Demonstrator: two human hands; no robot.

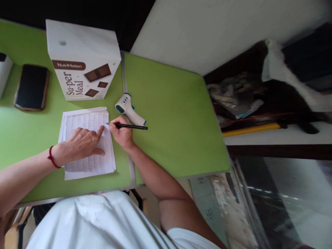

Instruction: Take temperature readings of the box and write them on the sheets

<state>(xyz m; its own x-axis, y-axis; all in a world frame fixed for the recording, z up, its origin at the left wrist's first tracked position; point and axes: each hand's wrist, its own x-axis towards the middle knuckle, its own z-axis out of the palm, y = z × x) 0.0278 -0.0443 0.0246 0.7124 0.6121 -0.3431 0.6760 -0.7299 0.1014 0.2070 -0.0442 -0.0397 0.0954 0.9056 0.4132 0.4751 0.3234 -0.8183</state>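
Observation:
A small stack of paper sheets (83,166), its top page covered with rows of handwriting, lies on the green table. My left hand (83,142) rests flat on this page, index finger stretched toward the right edge and thumb apart. A red string bracelet (52,157) circles the left wrist. My right hand (122,133) is closed around a black pen (137,127), whose tip meets the page's right edge close to my left index fingertip. Just beyond the right hand lies a white and blue infrared thermometer (129,110).
Behind the papers stands a white NutriMotion box (84,65). To its left lies a dark phone (32,87) in a brown-edged case, with a white object (4,74) at the frame edge. A metal seam (124,74) crosses the green table (176,121). Cluttered shelves (259,138) stand at right.

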